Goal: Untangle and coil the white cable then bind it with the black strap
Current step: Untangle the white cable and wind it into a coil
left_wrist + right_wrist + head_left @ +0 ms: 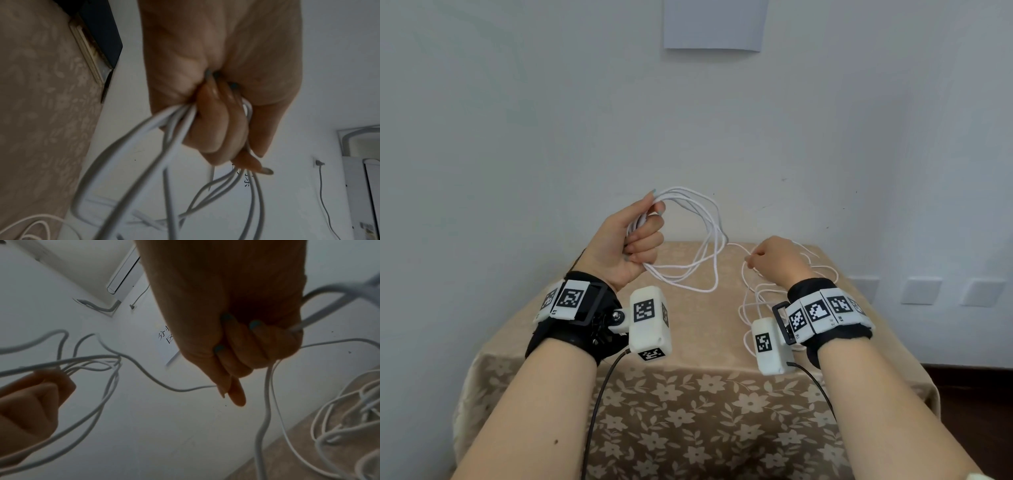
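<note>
Loose white cable [751, 301] tangled on floral tablecloth [688, 394] under right hand [774, 260] pinching 1 strand, raised left hand [635, 240] fisted around coiled loops

My right hand [777, 258] and its wrist camera [770, 344] hide part of the loose white cable [748, 301]; my left wrist's view blurs the near loops [131, 162].

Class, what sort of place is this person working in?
Probably a plain room at home or in an office: a floral tablecloth, wall sockets and a wall air conditioner.
</note>
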